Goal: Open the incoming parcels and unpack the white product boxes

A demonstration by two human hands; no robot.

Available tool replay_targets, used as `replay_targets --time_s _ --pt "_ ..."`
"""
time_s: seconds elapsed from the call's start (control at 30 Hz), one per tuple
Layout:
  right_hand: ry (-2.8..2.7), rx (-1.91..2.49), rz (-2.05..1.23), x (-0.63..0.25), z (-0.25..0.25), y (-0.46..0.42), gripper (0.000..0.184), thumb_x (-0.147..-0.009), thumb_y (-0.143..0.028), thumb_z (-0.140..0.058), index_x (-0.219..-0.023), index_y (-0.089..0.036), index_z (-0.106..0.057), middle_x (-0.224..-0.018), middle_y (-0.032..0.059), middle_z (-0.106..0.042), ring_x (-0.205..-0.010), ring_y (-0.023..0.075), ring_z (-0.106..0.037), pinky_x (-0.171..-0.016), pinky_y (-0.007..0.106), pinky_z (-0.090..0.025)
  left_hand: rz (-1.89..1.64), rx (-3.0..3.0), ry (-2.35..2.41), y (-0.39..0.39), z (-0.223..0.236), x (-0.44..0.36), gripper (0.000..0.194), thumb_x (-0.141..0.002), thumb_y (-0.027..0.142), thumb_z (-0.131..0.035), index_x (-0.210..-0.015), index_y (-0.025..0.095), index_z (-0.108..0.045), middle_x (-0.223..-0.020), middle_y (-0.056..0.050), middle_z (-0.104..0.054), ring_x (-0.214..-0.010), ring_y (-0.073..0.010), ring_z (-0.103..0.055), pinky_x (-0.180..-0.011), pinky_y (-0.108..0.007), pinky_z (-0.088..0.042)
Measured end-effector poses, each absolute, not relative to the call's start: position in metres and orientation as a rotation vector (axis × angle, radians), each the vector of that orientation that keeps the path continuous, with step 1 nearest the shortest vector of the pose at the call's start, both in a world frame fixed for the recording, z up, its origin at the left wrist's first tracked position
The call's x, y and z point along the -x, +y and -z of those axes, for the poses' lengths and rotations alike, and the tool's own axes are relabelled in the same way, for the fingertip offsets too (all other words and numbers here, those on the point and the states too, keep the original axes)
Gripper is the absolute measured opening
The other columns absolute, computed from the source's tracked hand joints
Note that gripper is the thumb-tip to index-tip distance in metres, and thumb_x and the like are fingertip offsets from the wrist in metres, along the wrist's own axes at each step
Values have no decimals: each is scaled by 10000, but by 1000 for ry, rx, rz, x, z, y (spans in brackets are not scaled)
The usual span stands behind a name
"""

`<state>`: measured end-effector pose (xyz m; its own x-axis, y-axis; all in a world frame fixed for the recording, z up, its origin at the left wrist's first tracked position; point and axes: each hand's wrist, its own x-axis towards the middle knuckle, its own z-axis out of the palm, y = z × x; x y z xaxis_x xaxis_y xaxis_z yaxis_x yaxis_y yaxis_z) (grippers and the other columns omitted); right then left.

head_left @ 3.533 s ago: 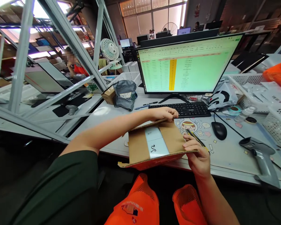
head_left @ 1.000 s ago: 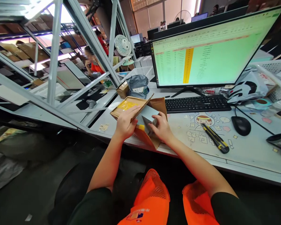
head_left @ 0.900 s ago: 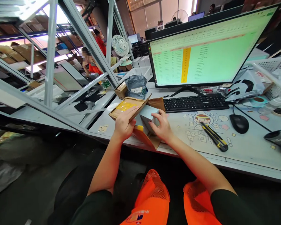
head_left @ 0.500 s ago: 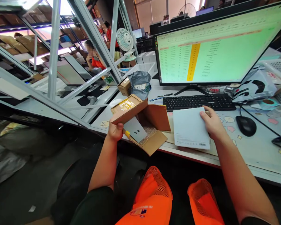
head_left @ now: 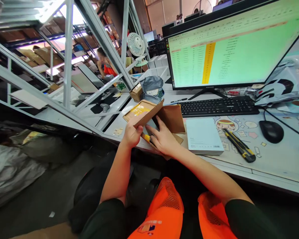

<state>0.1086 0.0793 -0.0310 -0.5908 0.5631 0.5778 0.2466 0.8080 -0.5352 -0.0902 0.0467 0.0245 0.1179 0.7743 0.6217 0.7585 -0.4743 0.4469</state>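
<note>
My left hand (head_left: 133,134) is closed on the near left side of an opened brown cardboard box (head_left: 171,119), thumb on its edge. The box is tilted, its flaps standing out. My right hand (head_left: 165,139) reaches into the box with fingers stretched apart. Its fingertips are at the white box (head_left: 153,122) inside, which is mostly covered; no closed grip shows. To the right, another flat white box (head_left: 203,134) with small print and a barcode lies on the desk. A yellow and black utility knife (head_left: 240,145) lies beside it.
Behind the white box stand a keyboard (head_left: 216,107) and a monitor (head_left: 229,56); a mouse (head_left: 271,131) is farther right. A grey plastic bag (head_left: 152,89) and a small carton (head_left: 136,92) sit behind the opened box. A metal frame (head_left: 104,43) rises at left. A person (head_left: 107,64) sits beyond it.
My right hand has let go of the flat white box on the desk and moved left into the cardboard box. The utility knife now shows on the desk. My left hand still holds the cardboard box.
</note>
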Motion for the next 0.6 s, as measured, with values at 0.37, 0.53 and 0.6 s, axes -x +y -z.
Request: replay_targets --time_s 0.37,0.53,0.6 --pt "-2088 842 -669 -101 62 96 794 -947 -429 -660 -1648 -250 -333 -1243 151 -612 -1089 319 -636 -971 455 -554 -1292 -2437 1760 60 -35 74 801 -997 769 -294 -1285 140 -697 -1266 -192 -712 -1299 -333 -624 -1144 -472 -454" --pt "-1728 771 -680 -156 65 87 785 -893 -435 -669 -1601 -214 -410 -1326 149 -618 -1205 313 -601 -1077 465 -511 -1481 -2219 1812 62 -38 114 736 -996 764 -334 -1128 169 -748 -1054 -151 -768 -1181 -311 -681 -1138 -460 -468" --pt "-1481 805 -812 -181 59 92 828 -894 -463 -678 -1619 -228 -355 -1376 129 -616 -1253 296 -592 -1105 458 -496 -1515 -2120 1851 60 -40 126 765 -975 798 -332 -1110 172 -751 -1040 -146 -770 -1180 -311 -679 -1118 -453 -485"
